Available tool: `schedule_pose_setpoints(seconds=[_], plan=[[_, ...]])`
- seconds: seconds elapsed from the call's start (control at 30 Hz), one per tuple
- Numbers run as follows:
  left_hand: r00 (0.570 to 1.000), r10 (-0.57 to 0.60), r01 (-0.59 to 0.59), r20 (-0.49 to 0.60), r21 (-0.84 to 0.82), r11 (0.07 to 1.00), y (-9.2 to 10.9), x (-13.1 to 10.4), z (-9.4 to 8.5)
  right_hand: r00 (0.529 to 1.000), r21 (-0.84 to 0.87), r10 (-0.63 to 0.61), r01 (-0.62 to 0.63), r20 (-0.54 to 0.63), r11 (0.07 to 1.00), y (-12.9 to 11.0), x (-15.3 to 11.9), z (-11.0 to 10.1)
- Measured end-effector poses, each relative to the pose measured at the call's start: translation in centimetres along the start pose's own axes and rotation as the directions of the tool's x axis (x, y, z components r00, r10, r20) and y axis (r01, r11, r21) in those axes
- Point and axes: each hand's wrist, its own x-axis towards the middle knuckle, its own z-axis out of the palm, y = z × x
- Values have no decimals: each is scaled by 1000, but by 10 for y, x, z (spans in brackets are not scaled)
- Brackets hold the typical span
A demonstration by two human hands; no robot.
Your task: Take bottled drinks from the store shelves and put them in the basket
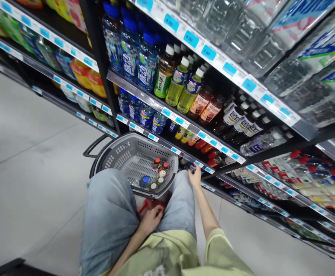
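My right hand point(195, 176) is at the lowest shelf beside my right knee, its fingers bent around something small and dark that I cannot make out. Between my knees, my left hand point(153, 218) is curled over a red item point(148, 205); its fingertips are partly hidden. A grey shopping basket point(121, 147) stands on the floor in front of my knees. Inside it are a blue-capped bottle point(145, 181), two red-capped bottles point(156, 163) and several pale-capped bottles point(161, 180).
Drink shelves with a price-label rail point(181, 122) run diagonally past the basket. They carry blue-capped bottles point(147, 63), yellow-green tea bottles point(176, 86), dark bottles point(235, 119) and large clear bottles point(227, 23). The basket's handle point(94, 147) juts left over the grey floor point(35, 161).
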Motion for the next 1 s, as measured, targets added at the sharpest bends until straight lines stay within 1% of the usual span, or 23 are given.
schedule_pose_setpoints(seconds=[0.07,0.17,0.23,0.27,0.33,0.4,0.47,0.6,0.7,0.87,0.93,1.0], plan=[[1000,-11,10,15,57,998,1,-1,-2,987,-73,2,-14,-160,997,-2,18,-24],[999,-18,13,42,113,993,2,0,-4,933,-181,-11,-58,-359,982,-8,49,-62],[999,-9,3,53,119,993,2,2,-5,906,-238,4,-114,-422,965,-11,69,-83],[998,-5,-1,56,115,993,2,2,-5,902,-259,23,-149,-431,954,-12,78,-91],[998,1,-7,56,106,994,1,3,-5,908,-296,100,-235,-407,926,-13,93,-103],[999,11,-16,48,96,995,0,3,-5,909,-318,196,-321,-368,892,-13,105,-107],[999,21,-24,36,81,996,-1,2,-5,901,-326,270,-382,-339,865,-11,112,-106],[1000,8,-9,9,72,997,-1,-1,-6,886,-331,331,-434,-324,838,-5,116,-99],[1000,12,-12,3,57,998,-1,-3,-9,883,-337,347,-446,-315,829,2,116,-97],[999,13,-13,-39,-1,1000,-2,0,-10,880,-313,374,-458,-294,832,20,114,-106],[998,14,-16,-57,-27,1000,-4,3,-9,887,-289,354,-437,-297,852,26,112,-108],[997,10,-13,-76,-50,999,-5,6,-8,898,-243,300,-385,-322,890,31,106,-108]])
